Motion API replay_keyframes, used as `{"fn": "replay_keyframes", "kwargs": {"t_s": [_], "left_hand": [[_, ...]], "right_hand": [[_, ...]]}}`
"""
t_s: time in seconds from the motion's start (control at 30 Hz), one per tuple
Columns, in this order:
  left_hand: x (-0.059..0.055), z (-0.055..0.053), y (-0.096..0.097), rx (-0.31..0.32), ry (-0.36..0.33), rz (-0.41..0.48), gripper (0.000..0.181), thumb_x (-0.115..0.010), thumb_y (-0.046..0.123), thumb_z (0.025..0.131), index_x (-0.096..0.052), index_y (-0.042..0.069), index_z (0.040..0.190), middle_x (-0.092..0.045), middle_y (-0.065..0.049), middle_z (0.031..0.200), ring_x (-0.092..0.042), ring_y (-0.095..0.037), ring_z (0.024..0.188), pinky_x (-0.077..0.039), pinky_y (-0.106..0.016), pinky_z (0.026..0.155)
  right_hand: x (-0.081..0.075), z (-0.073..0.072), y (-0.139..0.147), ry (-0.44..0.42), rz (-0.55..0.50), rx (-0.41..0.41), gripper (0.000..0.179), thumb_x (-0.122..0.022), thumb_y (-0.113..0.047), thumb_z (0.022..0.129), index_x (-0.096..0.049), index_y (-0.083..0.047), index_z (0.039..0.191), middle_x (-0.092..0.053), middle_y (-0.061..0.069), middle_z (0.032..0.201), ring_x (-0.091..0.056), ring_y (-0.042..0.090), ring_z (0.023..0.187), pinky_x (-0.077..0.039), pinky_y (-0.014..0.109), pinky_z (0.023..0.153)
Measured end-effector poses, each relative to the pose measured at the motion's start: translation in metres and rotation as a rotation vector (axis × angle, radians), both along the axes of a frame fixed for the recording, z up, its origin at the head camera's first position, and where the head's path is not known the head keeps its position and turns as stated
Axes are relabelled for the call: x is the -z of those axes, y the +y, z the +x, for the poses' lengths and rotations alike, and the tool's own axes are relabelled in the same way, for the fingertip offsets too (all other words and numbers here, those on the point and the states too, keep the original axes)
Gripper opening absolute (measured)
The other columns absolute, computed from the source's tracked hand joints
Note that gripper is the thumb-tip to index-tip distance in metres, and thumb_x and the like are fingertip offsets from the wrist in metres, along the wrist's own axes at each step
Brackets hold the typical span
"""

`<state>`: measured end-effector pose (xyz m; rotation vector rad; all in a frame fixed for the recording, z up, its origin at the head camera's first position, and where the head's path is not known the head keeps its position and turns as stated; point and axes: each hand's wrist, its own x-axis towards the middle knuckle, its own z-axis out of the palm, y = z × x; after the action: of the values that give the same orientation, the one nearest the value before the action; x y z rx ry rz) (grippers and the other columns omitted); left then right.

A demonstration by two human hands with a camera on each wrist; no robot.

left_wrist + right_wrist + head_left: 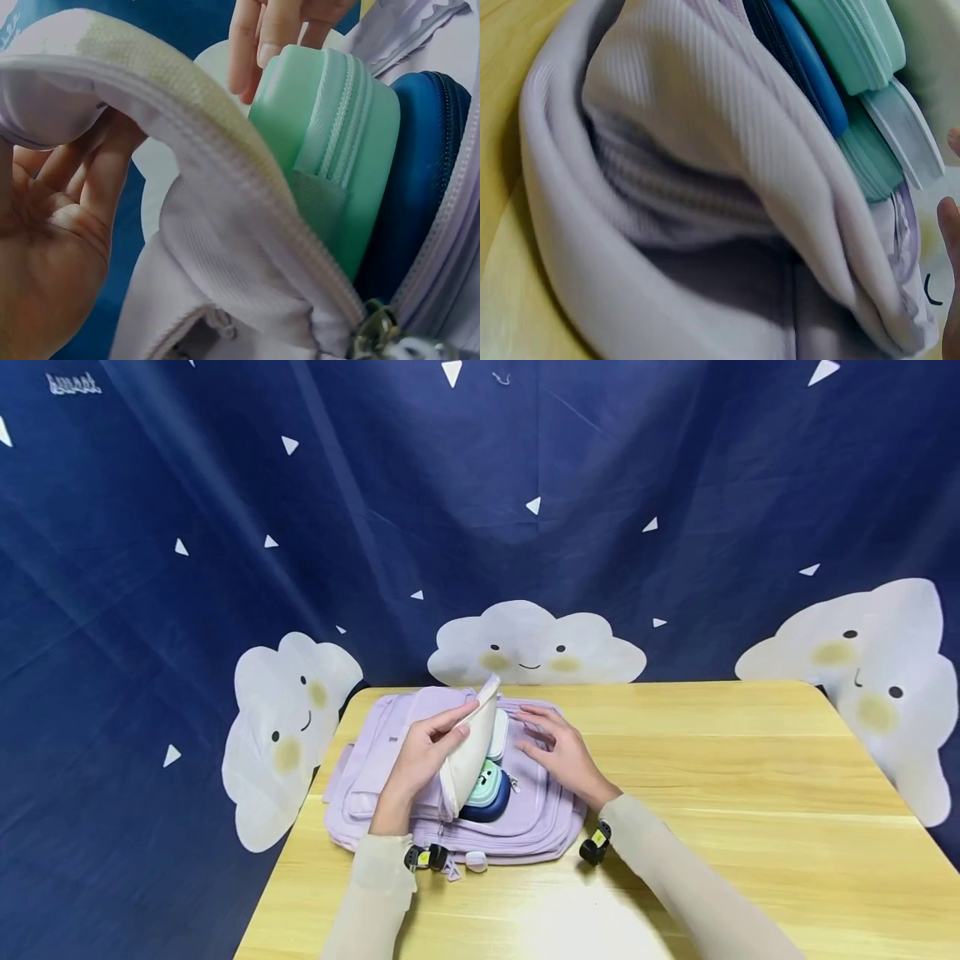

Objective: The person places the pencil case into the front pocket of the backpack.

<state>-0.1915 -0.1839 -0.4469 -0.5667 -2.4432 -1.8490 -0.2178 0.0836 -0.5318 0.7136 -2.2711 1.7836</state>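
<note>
A lilac backpack (450, 777) lies flat on the wooden table (712, 793), toward its 9 o'clock side. Its front flap (468, 752) is lifted, pinched by the left hand (420, 760), thumb and fingers curled round the edge. In the opened pocket sit a green case (330, 142) and, at its 3 o'clock, a navy case (420, 187), both zipped and touching. The right hand (558, 747) lies spread, fingers straight, on the backpack at 3 o'clock of the cases; in the left wrist view its fingertips (266, 41) touch the green case's top. A blue cloud-print curtain (480, 510) hangs at 12 o'clock.
</note>
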Motion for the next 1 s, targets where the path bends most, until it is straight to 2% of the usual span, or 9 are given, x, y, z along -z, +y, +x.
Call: {"fn": "replay_keyframes", "kwargs": {"t_s": [0.13,0.43,0.73,0.87,1.0], "left_hand": [[-0.004,0.004,0.003,-0.014,0.015,-0.060,0.039,-0.067,0.017,0.109,-0.070,0.014,0.147,-0.067,-0.010,0.152,-0.070,-0.012,0.112,-0.056,-0.019,0.091],[-0.011,0.012,0.012,-0.039,0.081,-0.174,0.038,-0.067,0.021,0.109,-0.072,0.021,0.147,-0.068,-0.007,0.150,-0.073,-0.023,0.120,-0.059,-0.025,0.096],[-0.011,0.014,0.022,-0.026,0.133,-0.234,0.042,-0.066,0.029,0.110,-0.066,0.026,0.153,-0.067,-0.004,0.152,-0.070,-0.020,0.131,-0.059,-0.040,0.108],[-0.010,0.014,0.027,-0.007,0.120,-0.257,0.044,-0.065,0.034,0.111,-0.064,0.028,0.155,-0.067,0.000,0.152,-0.068,-0.017,0.134,-0.057,-0.038,0.110],[-0.009,0.013,0.031,0.013,0.114,-0.271,0.046,-0.064,0.036,0.111,-0.063,0.024,0.155,-0.069,0.002,0.149,-0.068,-0.016,0.133,-0.058,-0.036,0.110]], "right_hand": [[0.000,0.001,0.011,0.006,0.000,0.017,0.050,-0.081,-0.004,0.097,-0.067,0.002,0.144,-0.057,0.015,0.159,-0.060,0.038,0.142,-0.054,0.032,0.112],[0.001,0.006,0.035,-0.049,-0.002,0.057,0.048,-0.081,-0.004,0.097,-0.068,0.002,0.144,-0.056,0.015,0.159,-0.066,0.043,0.135,-0.054,0.033,0.112],[0.004,0.006,0.054,-0.032,0.011,0.087,0.045,-0.077,-0.003,0.100,-0.066,0.007,0.142,-0.057,0.022,0.157,-0.063,0.048,0.136,-0.056,0.038,0.109],[0.003,0.007,0.063,-0.041,0.053,0.099,0.046,-0.075,-0.003,0.101,-0.065,0.004,0.146,-0.055,0.020,0.159,-0.058,0.043,0.142,-0.056,0.042,0.111],[0.002,0.007,0.073,-0.036,0.106,0.124,0.047,-0.074,-0.003,0.102,-0.064,0.000,0.148,-0.056,0.018,0.158,-0.056,0.040,0.144,-0.055,0.049,0.113]]}}
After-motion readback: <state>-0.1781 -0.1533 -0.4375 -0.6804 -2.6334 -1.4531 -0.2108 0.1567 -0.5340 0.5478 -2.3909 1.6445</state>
